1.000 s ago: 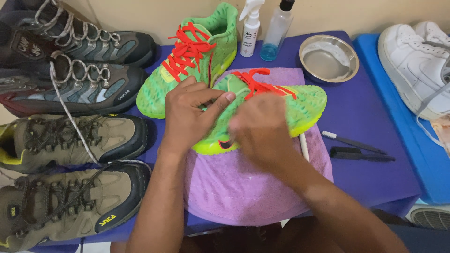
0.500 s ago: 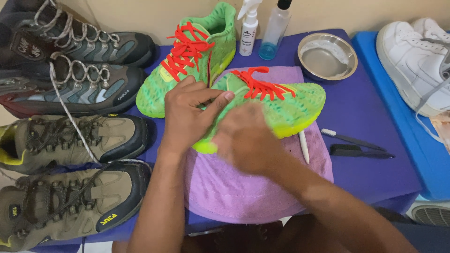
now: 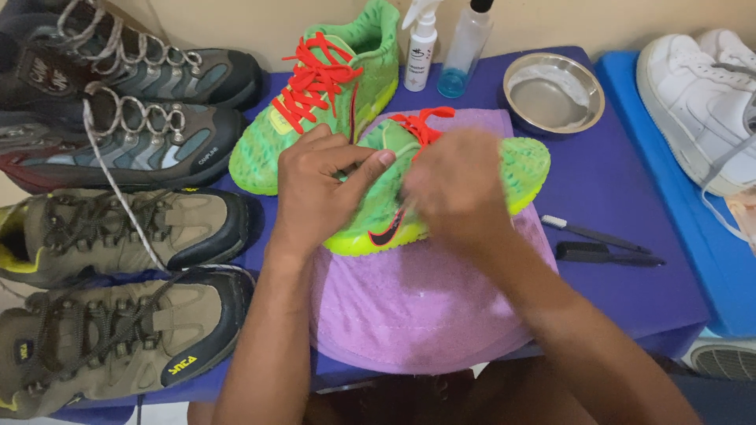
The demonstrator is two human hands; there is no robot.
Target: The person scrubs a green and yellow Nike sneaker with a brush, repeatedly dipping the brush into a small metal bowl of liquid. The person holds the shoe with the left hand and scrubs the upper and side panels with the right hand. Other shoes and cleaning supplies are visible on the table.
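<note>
The bright green mesh sneaker with red laces (image 3: 378,201) is held on its side over the folded purple cloth (image 3: 417,307) on the tabletop, clamped by the left hand (image 3: 315,193) while the blurred right hand (image 3: 457,185), grip unclear, is best worked with short, gentle strokes.

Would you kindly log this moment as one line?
left hand: grips green shoe heel | right hand: blurred, over shoe's middle | under shoe: purple towel | nearby: two black brushes
</note>
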